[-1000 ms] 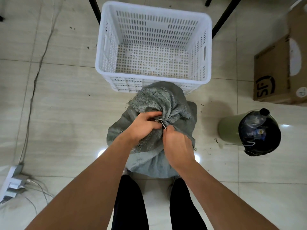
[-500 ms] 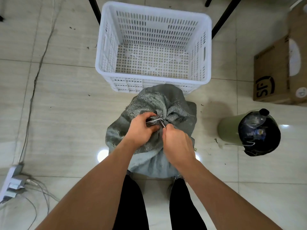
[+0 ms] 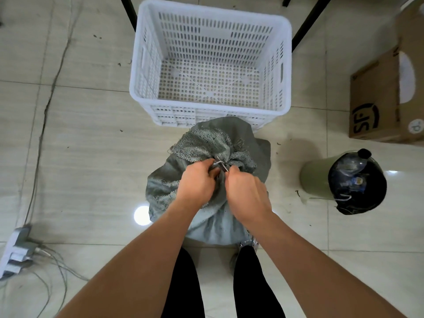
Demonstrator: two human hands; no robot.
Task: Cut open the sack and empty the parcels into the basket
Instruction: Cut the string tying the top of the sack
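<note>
A grey woven sack [image 3: 202, 143] stands on the floor between my legs, its neck bunched and tied shut. My left hand [image 3: 197, 183] grips the gathered neck just below the frayed top. My right hand [image 3: 246, 195] is closed around a small metal blade [image 3: 222, 165], whose tip sits at the tie on the neck. The white slotted plastic basket [image 3: 141, 65] stands just beyond the sack, with nothing inside. No parcels show; the sack hides them.
A green bin lined with a black bag [image 3: 348, 182] stands to the right, a cardboard box [image 3: 378, 99] behind it. A power strip with cables [image 3: 16, 249] lies at the lower left. Black table legs [image 3: 307, 21] flank the basket's far side.
Both hands have stayed on the sack's neck. The frayed top has shifted slightly and the blade has worked at the tie.
</note>
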